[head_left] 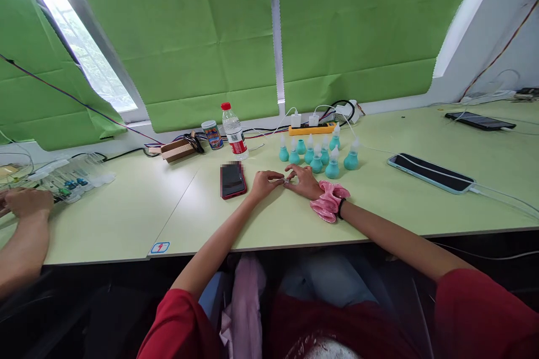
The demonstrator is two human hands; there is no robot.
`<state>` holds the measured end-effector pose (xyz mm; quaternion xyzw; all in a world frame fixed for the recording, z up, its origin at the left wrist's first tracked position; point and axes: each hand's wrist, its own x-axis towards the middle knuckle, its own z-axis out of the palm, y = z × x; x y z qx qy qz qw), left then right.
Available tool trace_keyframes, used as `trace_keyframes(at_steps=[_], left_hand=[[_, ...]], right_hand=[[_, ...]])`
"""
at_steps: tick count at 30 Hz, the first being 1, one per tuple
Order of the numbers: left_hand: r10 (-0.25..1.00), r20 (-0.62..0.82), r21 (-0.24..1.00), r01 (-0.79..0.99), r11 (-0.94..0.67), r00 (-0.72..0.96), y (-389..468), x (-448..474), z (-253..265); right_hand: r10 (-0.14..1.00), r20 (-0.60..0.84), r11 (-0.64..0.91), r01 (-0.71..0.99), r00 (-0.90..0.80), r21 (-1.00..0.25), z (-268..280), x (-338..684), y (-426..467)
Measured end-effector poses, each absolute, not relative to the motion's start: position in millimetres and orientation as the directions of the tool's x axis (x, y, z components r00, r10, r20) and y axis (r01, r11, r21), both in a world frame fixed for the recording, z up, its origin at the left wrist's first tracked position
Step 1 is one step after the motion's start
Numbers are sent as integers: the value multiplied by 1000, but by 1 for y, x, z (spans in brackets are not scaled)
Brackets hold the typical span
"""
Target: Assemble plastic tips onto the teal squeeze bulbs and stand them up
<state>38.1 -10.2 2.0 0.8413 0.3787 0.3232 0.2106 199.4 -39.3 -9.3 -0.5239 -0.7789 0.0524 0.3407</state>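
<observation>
Both my hands meet over the table, pinching one small, pale, shiny piece [286, 180] between them; its kind is too small to make out. My left hand [265, 183] has thumb and forefinger closed at its left side. From the right, my right hand [306, 180] grips it with the fingertips, a pink scrunchie [326, 202] round the wrist. Just beyond my right hand stand several small turquoise bulb-shaped pieces [332, 168], most with whitish, flame-like tips. One turquoise piece [301, 147] among them shows no tip.
A red-edged phone [233, 180] lies left of my hands, a bottle [236, 134] and a can [213, 136] behind it. A yellow power strip [311, 129] sits at the back. Right lies a cabled phone [432, 173]. A co-worker's hand [29, 202] is at far left.
</observation>
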Motion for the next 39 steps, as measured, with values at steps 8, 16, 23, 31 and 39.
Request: trace_keyframes(at_steps=[8,16,23,31,39], left_hand=[[759,411,557,520,-647,505,-8,37,2],[736,445,515,527,-677,510,-7,36,1],[724,431,499,526,-688,539,-6,35,-1],[725,444,485,540,-688,527,-6,34,3],[705,419,501,502,-705,573,-7,34,4]], right_hand=[[843,496,484,695,-209,-532,-10,201,-38],[840,502,495,667,-204,-557,-12,201,-37],[836,509,501,665,-205,-554,-11,201,-37],[813,531,528,687,-239,-498,-14,202,-34],[764,586,579,686,-269,-440,-20,205,-28]])
